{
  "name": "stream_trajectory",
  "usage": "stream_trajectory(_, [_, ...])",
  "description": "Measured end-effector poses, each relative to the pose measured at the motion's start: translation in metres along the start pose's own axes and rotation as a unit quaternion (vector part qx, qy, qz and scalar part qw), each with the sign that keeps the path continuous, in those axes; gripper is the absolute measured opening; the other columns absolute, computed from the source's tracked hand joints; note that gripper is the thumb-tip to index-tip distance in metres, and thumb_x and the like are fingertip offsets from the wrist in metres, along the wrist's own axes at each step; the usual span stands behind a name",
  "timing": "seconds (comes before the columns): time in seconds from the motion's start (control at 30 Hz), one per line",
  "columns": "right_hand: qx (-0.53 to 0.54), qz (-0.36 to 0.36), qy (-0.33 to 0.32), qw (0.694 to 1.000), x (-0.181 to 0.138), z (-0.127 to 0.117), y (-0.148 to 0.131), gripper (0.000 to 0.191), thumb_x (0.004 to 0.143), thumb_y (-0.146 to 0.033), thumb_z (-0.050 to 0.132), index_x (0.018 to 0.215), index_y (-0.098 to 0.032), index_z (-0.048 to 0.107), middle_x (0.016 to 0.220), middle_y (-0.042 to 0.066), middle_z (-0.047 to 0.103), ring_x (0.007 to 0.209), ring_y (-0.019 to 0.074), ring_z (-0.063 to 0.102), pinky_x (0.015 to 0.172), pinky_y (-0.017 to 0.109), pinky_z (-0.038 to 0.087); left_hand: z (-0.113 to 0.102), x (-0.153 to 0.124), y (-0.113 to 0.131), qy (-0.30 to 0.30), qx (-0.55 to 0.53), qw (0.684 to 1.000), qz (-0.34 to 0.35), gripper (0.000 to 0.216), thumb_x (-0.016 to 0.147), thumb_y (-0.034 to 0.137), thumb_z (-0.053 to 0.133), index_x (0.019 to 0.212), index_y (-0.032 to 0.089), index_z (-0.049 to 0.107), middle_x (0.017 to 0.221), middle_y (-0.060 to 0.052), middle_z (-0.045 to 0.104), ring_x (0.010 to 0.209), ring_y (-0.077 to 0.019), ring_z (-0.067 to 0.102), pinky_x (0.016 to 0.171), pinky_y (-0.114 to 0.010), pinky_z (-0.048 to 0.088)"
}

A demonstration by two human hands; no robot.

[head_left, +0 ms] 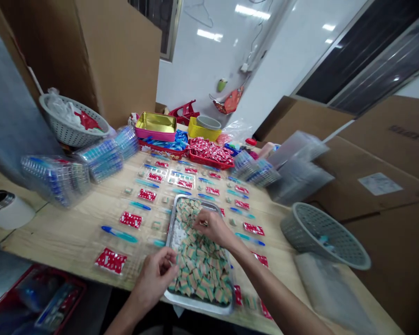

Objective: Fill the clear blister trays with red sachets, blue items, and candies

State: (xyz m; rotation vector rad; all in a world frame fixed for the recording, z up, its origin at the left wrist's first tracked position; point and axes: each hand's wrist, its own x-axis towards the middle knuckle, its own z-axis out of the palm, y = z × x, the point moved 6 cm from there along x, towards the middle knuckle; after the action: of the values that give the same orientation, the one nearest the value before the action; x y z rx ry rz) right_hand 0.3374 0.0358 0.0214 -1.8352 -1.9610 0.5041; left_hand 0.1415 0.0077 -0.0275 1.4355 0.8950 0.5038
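Note:
A metal tray (170,232) full of small striped wrapped squares (202,265) lies on the wooden table in front of me. My left hand (157,274) rests at the tray's near left edge, fingers curled and pinched at the squares. My right hand (212,226) reaches into the tray's far half, fingers closed on a square. Clear flat packs with red sachets (111,259) and blue pens (119,234) lie in rows around the tray.
Stacks of clear trays (56,179) stand at left, with a white basket (73,122) behind. A grey basket (323,235) sits at right. Red trays of sachets (209,152), a gold tin (156,125) and cardboard boxes (377,158) ring the table. A tape roll (5,209) lies far left.

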Motion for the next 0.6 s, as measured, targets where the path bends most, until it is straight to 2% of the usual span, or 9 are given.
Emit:
stream_trajectory(0.07, [-0.021, -0.011, -0.001, 1.000, -0.023, 0.007, 0.007, 0.017, 0.070, -0.001, 0.059, 0.067, -0.016, 0.067, 0.076, 0.002, 0.062, 0.075, 0.0165, 0.057, 0.070, 0.027, 0.039, 0.006, 0.004, -0.003, 0.008, -0.003, 1.000, 0.006, 0.017, 0.072, 0.024, 0.056, 0.086, 0.016, 0.059, 0.075, -0.001, 0.061, 0.063, -0.0126, 0.057, 0.058, -0.022, 0.044])
stream_trajectory(0.17, [-0.073, -0.033, 0.014, 0.997, -0.039, 0.019, 0.008, 0.020, 0.071, -0.001, 0.057, 0.074, -0.018, 0.067, 0.084, 0.003, 0.061, 0.086, 0.0192, 0.054, 0.079, 0.033, 0.035, 0.015, 0.007, -0.007, 0.018, -0.002, 1.000, 0.014, 0.019, 0.072, 0.026, 0.057, 0.087, 0.015, 0.059, 0.077, -0.002, 0.061, 0.065, -0.0130, 0.057, 0.060, -0.024, 0.046])
stream_trajectory(0.37, [-0.116, -0.046, 0.008, 0.992, -0.035, 0.027, 0.005, 0.018, 0.071, -0.005, 0.057, 0.079, -0.019, 0.066, 0.087, 0.004, 0.060, 0.087, 0.0208, 0.051, 0.079, 0.035, 0.030, 0.017, 0.007, -0.010, 0.040, 0.017, 0.999, 0.007, 0.019, 0.072, 0.025, 0.058, 0.088, 0.015, 0.059, 0.077, -0.003, 0.062, 0.065, -0.0142, 0.058, 0.060, -0.025, 0.047])
stream_trajectory(0.6, [-0.070, -0.066, 0.023, 0.995, -0.038, 0.024, 0.008, 0.015, 0.082, -0.010, 0.061, 0.073, -0.019, 0.068, 0.084, 0.002, 0.062, 0.087, 0.0183, 0.052, 0.080, 0.034, 0.030, 0.017, 0.007, -0.007, 0.043, 0.048, 0.998, 0.003, 0.018, 0.074, 0.027, 0.057, 0.088, 0.015, 0.059, 0.079, -0.003, 0.063, 0.067, -0.0146, 0.059, 0.061, -0.026, 0.048])
